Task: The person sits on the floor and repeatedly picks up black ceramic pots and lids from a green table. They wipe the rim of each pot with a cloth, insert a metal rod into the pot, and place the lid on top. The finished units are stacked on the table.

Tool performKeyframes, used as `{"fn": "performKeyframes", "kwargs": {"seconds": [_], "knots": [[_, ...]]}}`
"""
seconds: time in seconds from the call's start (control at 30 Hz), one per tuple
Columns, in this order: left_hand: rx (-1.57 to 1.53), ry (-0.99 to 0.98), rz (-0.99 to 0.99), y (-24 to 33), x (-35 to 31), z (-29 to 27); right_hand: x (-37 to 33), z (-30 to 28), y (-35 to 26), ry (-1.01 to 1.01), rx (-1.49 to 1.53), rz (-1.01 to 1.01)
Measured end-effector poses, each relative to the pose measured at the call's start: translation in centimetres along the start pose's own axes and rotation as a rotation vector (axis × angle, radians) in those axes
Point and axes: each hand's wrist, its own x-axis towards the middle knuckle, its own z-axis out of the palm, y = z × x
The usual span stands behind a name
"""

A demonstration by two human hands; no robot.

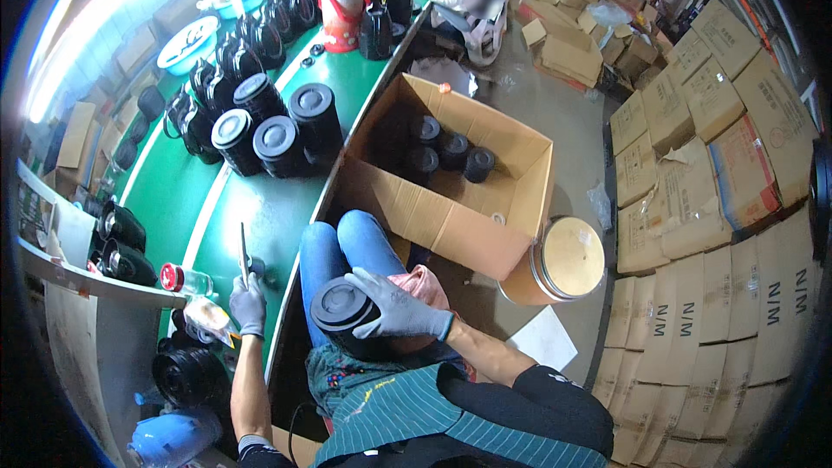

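On my lap rests a black cylindrical canister (341, 303) with a ridged round lid, tilted slightly. My right hand (399, 305), in a grey glove, is wrapped around its side and the lid's edge. Over the green bench my gloved left hand (249, 305) is closed around a slim grey tool (243, 247) that points away from me; its exact kind does not show. Just right of that hand is a small dark object (257, 267), too blurred to name. Farther along the bench stand several similar black canisters (279, 140).
An open cardboard box (407, 208) with several black cylinders inside stands beyond my knees. Right of it is a round drum (568, 260). Stacked cartons (685, 208) line the right side. A red thermos (341, 4) stands on the bench, a red-lidded jar (186, 280) at left.
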Motion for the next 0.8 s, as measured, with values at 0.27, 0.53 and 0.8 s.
{"fn": "performKeyframes", "kwargs": {"seconds": [0.27,0.53,0.8], "knots": [[0.129,-0.132,-0.119,-0.8,1.7,2.1,1.7,-0.1,-1.1,-0.058,0.029,0.117],[-0.117,0.174,0.230,2.2,-5.2,-0.4,3.3,-3.0,-3.3,0.125,0.261,0.112],[-0.292,0.172,0.833,5.2,-11.2,-1.5,6.0,-6.1,3.9,0.432,1.001,0.416]]}}
